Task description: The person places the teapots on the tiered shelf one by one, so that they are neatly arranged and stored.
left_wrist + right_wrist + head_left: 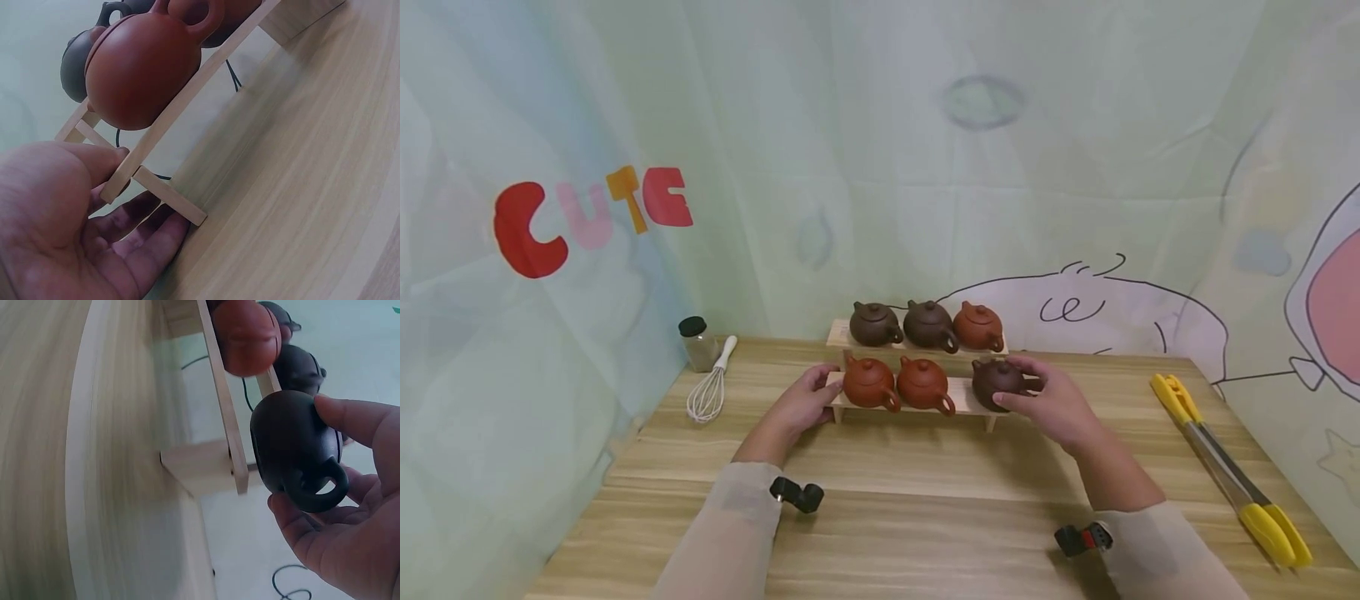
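A two-tier wooden stand (960, 398) bears several small teapots. My left hand (805, 402) grips the left end of its lower shelf, thumb on top and fingers below, as the left wrist view shows. On that shelf sit two reddish-brown teapots, the left one (868, 383) and the middle one (923, 385). At the shelf's right end my right hand (1051, 403) holds a dark brown teapot (290, 434) by its body, between thumb and fingers, its handle toward the palm. Up on the back shelf stand two dark teapots (874, 324) and a reddish-brown teapot (978, 326).
To the left on the wooden table (880, 533) lie a white whisk (709, 390) and a jar (698, 343) with a black lid. Yellow-ended tongs (1228, 467) lie along the right side. A printed curtain (820, 167) hangs close behind the stand.
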Tool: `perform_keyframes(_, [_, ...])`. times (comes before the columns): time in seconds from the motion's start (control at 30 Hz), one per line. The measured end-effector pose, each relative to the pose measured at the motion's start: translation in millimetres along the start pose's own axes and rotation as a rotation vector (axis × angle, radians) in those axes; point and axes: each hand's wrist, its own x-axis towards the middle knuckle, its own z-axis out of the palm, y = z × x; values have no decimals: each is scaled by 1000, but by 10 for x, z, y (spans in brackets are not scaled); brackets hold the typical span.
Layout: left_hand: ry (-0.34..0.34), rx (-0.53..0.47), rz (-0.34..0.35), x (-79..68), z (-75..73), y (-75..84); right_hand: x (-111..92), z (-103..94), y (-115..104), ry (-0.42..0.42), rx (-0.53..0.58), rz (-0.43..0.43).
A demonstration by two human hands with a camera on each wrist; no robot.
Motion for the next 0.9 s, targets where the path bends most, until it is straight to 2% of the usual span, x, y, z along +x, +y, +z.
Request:
perform_keyframes(0.23, [1, 2, 3, 4, 9, -10, 83, 121, -78, 6, -24, 15])
perform_keyframes(0.33, [4, 9, -5, -1, -1, -2, 103, 170, -90, 2, 3, 23])
perform_keyframes(0.57, [2, 11, -8, 3, -13, 16, 112, 276, -27, -5, 38, -15])
perform_keyframes(0.9, [3, 11, -2, 9, -8, 2, 77, 315, 23, -12, 55, -33])
